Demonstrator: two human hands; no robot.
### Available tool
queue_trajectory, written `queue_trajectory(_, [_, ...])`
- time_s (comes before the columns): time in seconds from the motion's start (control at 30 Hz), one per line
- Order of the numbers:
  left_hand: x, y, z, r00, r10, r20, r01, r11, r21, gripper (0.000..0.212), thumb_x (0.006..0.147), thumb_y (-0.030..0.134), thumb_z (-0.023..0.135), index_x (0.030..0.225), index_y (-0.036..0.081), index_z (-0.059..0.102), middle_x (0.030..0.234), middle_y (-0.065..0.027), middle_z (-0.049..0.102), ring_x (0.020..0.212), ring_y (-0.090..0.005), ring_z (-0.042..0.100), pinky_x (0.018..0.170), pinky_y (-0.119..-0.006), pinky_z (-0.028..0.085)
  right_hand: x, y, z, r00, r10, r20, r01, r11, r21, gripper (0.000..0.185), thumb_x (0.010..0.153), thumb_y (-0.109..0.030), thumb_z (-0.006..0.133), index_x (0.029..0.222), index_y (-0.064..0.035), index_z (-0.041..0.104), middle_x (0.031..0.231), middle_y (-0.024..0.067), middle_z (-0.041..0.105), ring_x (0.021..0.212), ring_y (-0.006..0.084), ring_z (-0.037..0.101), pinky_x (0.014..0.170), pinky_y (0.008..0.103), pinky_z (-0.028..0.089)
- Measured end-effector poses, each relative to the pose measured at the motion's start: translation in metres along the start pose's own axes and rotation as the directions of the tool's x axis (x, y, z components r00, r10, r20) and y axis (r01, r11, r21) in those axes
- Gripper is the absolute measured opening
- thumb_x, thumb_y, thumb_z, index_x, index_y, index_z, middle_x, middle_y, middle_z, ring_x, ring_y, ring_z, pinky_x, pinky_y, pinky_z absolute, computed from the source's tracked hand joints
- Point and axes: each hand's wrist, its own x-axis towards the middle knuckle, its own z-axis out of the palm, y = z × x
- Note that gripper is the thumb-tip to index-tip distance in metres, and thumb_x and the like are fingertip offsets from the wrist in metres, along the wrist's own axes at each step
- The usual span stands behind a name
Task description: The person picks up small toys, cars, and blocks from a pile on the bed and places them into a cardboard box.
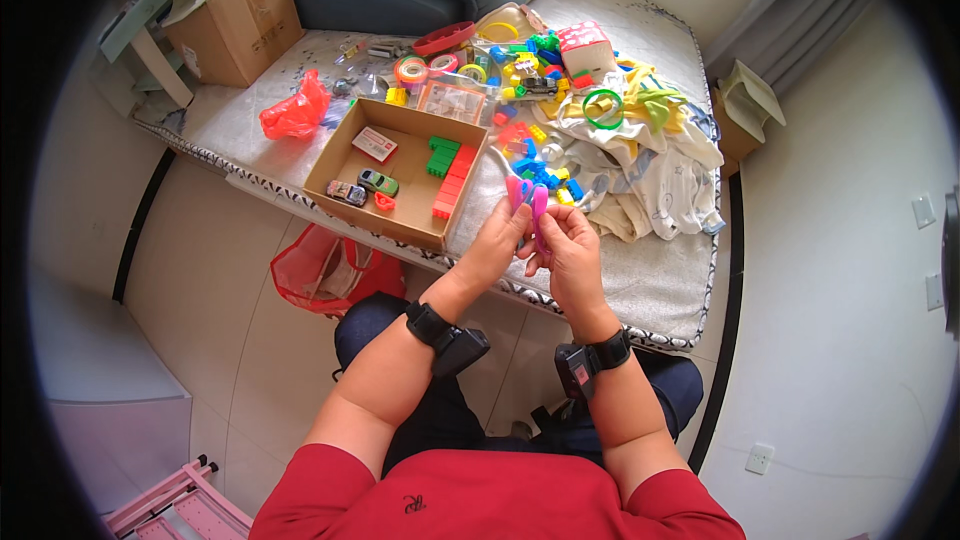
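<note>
Both of my hands are raised over the front edge of the mattress, close together. My left hand (493, 236) pinches a pink and blue band-like piece (539, 214), perhaps flexible wristbands. Its pink right side is gripped by the thumb and fingers of my right hand (574, 246). Just left of them sits an open cardboard box (409, 231). Inside it lie a green toy car (378, 181), a second toy car (346, 193), a small red and white box (374, 144), green blocks (443, 156), a row of red blocks (454, 184) and a small red piece (384, 202).
Loose building blocks (534, 166) lie beyond my hands, with crumpled clothes (645, 172) and a green ring (602, 109) to the right. Rolls of tape (411, 70) and a clear plastic case (451, 103) are behind the box. A red bag (300, 109) lies left; another (330, 277) stands below.
</note>
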Motion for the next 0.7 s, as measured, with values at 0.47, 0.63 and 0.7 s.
queue_trajectory(0.47, [0.006,-0.029,-0.021,0.996,0.001,-0.095,0.004,0.999,0.047,0.039,0.103,0.037,0.039,0.123,0.005,0.047,0.093,0.0009,0.052,0.079,-0.0066,0.050,0.067,-0.021,0.044,0.000,-0.003,-0.006,0.997,0.020,-0.068,-0.014,0.996,0.093,0.020,0.093,-0.010,0.059,0.109,0.0019,0.061,0.093,0.0128,0.069,0.075,0.0197,0.068,0.059,0.0277,0.055])
queue_trajectory(0.63, [0.005,-0.016,-0.003,0.979,0.110,-0.171,-0.091,0.990,0.111,0.042,0.103,0.037,0.039,0.128,0.004,0.046,0.104,-0.0023,0.056,0.085,-0.0070,0.052,0.070,-0.022,0.046,0.002,0.002,-0.004,0.995,0.098,-0.001,-0.096,0.976,0.196,0.020,0.092,-0.013,0.061,0.107,0.0004,0.060,0.094,0.0126,0.068,0.075,0.0199,0.068,0.058,0.0295,0.055])
queue_trajectory(0.7, [0.003,-0.010,0.001,0.979,0.090,-0.182,-0.081,0.995,0.058,0.043,0.103,0.037,0.038,0.129,0.004,0.046,0.107,-0.0029,0.057,0.087,-0.0070,0.053,0.070,-0.021,0.047,0.003,0.004,-0.002,0.995,0.103,0.006,-0.103,0.978,0.180,0.020,0.092,-0.013,0.061,0.106,0.0002,0.059,0.092,0.0122,0.067,0.073,0.0205,0.068,0.057,0.0302,0.055])
